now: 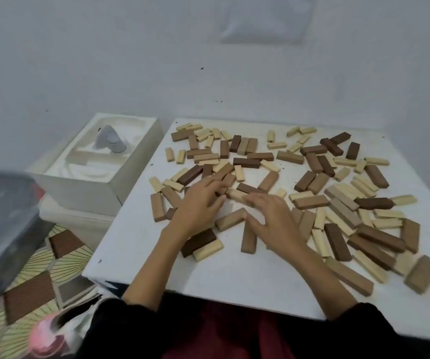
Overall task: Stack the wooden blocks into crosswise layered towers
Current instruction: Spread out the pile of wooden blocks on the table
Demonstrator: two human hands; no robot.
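Observation:
Several wooden blocks in pale, tan and dark brown lie flat and scattered over the white table (208, 275). My left hand (201, 206) reaches into the middle of the pile, its fingers stretched over a tan block (224, 172) and its neighbours. My right hand (273, 221) lies beside it with fingers spread, the fingertips touching a pale block (236, 195). A tan block (230, 219) lies between the two hands, and another tan block (249, 240) lies under the right thumb. Neither hand has a block lifted.
A white box (100, 187) with a grey object on top stands off the table's left edge. A dark bin (1, 218) sits at the far left over a patterned floor mat (53, 257). The block pile is densest on the right side (364, 224). A wall rises close behind.

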